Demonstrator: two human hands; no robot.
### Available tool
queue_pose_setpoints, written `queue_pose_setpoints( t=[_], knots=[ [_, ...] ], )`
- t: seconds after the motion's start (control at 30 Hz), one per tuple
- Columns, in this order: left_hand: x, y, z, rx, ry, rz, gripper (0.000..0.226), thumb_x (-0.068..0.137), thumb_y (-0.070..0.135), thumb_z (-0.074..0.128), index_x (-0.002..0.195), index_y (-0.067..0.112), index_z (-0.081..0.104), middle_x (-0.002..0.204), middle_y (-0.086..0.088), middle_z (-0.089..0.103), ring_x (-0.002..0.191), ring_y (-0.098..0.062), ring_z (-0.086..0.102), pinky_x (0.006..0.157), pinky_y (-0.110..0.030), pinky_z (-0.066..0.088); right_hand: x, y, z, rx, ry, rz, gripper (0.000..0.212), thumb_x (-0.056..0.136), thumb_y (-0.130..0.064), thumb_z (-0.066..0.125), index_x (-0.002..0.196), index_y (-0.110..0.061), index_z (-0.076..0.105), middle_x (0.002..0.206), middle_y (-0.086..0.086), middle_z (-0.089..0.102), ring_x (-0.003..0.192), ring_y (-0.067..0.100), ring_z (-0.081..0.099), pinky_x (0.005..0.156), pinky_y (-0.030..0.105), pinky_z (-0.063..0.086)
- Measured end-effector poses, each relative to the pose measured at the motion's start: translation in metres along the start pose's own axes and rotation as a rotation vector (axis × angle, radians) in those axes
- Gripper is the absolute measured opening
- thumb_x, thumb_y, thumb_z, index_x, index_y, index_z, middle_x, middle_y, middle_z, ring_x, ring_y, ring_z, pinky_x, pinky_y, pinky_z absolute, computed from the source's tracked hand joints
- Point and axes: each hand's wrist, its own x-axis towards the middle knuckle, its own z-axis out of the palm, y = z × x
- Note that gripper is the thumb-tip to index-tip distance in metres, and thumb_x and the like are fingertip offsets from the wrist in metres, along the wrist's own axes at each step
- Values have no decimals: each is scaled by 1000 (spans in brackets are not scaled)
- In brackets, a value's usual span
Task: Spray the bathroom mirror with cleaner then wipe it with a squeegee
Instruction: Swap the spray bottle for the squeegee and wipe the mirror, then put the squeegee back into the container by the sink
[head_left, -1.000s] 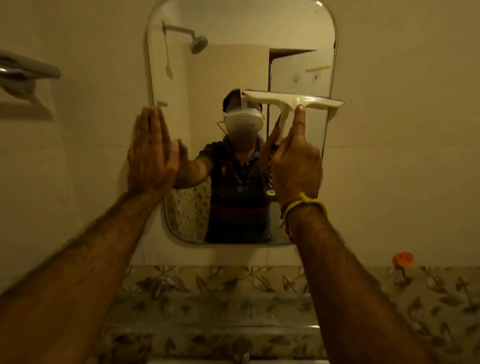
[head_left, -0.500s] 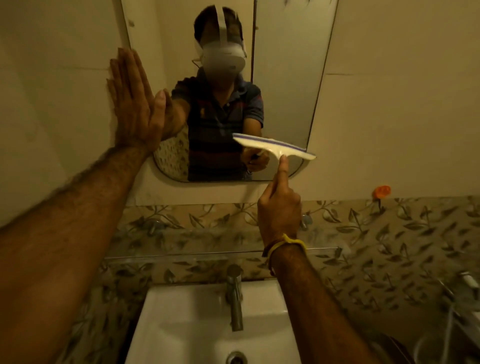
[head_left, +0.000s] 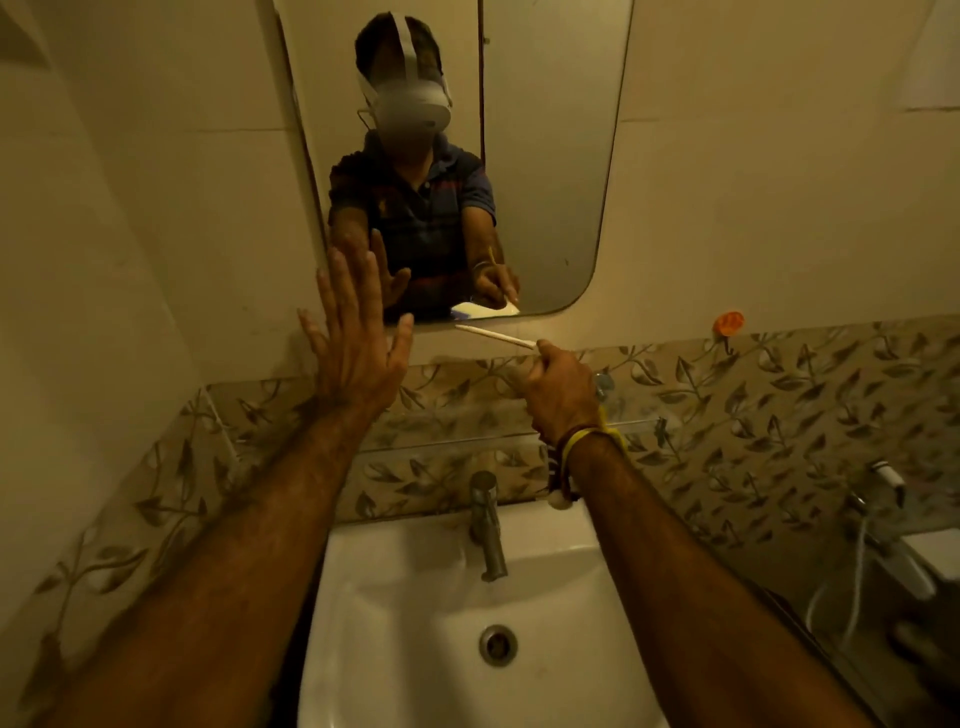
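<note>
Right grip (head_left: 558, 387) round squeegee (head_left: 493, 335), blade seemingly level, below mirror (head_left: 545, 156).

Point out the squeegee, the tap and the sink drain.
squeegee (head_left: 493, 335): head view, on the pale blade edge just below the mirror.
tap (head_left: 487, 525): head view, on the metal body above the basin.
sink drain (head_left: 497, 644): head view, on the round metal ring.

No readable text, labels, brands or numbers anywhere; small emblem on the reflected dark striped polo shirt (head_left: 415, 208) too blurred.
</note>
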Motion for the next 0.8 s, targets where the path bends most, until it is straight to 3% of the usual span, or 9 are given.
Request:
queue_pose_setpoints(
  t=[0.2, 0.3, 0.47, 0.57, 0.7, 0.8],
  knots=[
    [-67, 21, 15, -91, -33, 77, 76, 100, 52, 33, 163, 19, 8, 170, -14, 2, 157, -33, 1, 124, -61, 7, -22, 15, -1, 276, 91, -9, 35, 97, -20, 45, 125, -15, 66, 92, 1, 65, 83, 18, 59, 83, 45, 55],
    [-101, 35, 34, -128, -134, 84, 75, 99, 54, 25, 163, 20, 9, 170, -12, 2, 158, -30, -1, 126, -54, 3, -39, 20, 2, 275, 55, 33, 32, 91, -29, 45, 108, -15, 69, 76, -4, 59, 71, 23, 59, 69, 49, 59],
    [-146, 61, 68, -339, -224, 57, 72, 102, 48, 30, 163, 18, 7, 171, -10, -1, 157, -26, -8, 127, -45, -3, -71, 42, -15, 230, 48, 135, 20, 96, -34, 48, 104, -16, 53, 84, 9, 62, 61, 23, 59, 48, 31, 51],
    [-170, 92, 88, -449, -218, 50, 68, 104, 41, 38, 162, 14, 16, 170, -11, 7, 158, -28, -1, 128, -46, 3, -87, 60, -42, 243, 101, 158, 21, 98, -30, 50, 108, -11, 53, 81, 13, 62, 50, 20, 56, 38, 25, 46],
    [-211, 147, 111, -570, -320, 68, 64, 102, 37, 41, 159, 10, 27, 168, -11, 18, 157, -28, 9, 126, -36, 8, -103, 102, -89, 205, 294, 181, 9, 96, -31, 55, 91, -25, 60, 74, 11, 65, 50, 27, 59, 40, 32, 49],
    [-241, 185, 133, -560, -541, 62, 62, 104, 35, 43, 159, 12, 26, 168, -11, 17, 157, -25, 9, 128, -41, 12, -109, 142, -127, 166, 409, 292, 12, 95, -31, 56, 85, -26, 61, 73, 13, 66, 58, 36, 64, 43, 39, 53]
  ],
)
